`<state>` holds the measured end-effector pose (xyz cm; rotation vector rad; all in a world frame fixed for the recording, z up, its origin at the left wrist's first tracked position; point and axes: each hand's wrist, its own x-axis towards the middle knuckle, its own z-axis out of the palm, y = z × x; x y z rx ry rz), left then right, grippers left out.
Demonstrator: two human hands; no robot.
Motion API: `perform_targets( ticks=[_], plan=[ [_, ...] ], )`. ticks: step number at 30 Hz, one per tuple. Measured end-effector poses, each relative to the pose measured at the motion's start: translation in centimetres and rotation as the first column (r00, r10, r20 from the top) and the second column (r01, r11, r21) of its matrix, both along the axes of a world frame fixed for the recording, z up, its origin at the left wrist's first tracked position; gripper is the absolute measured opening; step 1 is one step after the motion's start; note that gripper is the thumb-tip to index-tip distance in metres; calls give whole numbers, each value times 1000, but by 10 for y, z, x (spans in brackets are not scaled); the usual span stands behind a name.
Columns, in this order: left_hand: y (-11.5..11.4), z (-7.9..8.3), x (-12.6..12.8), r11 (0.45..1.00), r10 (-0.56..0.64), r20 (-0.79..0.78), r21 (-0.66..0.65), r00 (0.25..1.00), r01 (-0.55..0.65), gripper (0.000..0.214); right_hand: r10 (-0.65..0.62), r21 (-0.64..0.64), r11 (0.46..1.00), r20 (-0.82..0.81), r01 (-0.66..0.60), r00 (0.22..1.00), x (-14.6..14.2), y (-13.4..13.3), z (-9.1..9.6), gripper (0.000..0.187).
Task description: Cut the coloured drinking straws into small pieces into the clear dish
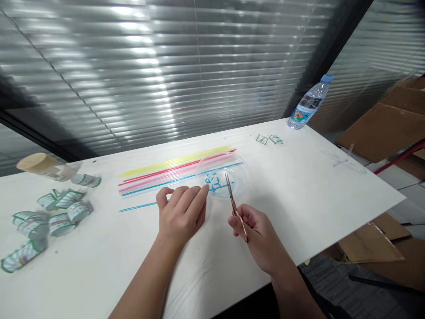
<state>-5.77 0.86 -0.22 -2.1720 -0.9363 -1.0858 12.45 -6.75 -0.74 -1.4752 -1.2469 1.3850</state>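
My left hand point(186, 208) is closed around a long blue straw point(137, 207). One end sticks out to the left over the table, and the other reaches over a clear plastic bowl point(246, 175). My right hand point(255, 228) grips scissors point(239, 221) with copper-coloured handles, their blades pointing away from me over the bowl. The straw's right end meets the blades; whether they are fully closed is too small to tell. Several short blue straw pieces point(216, 180) lie in the bowl. Behind my left hand are rows of yellow straws point(175, 160), red straws point(166, 169), pink straws point(159, 178) and another blue straw point(159, 185).
Several crumpled patterned paper pieces point(63, 224) lie at left beside a beige-capped container point(46, 167). Two small patterned pieces point(275, 139) lie at the back. A water bottle point(308, 104) stands at the far right corner. Cardboard boxes point(385, 119) sit beyond the table edge.
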Motion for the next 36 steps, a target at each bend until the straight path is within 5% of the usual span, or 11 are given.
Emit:
perform_targets(
  ticks=[36],
  plan=[
    [0, 1, 0, 999, -31, -11, 12, 999, 31, 26, 23, -22, 1000, 6, -23, 1000, -1, 0, 5, 48]
  ],
)
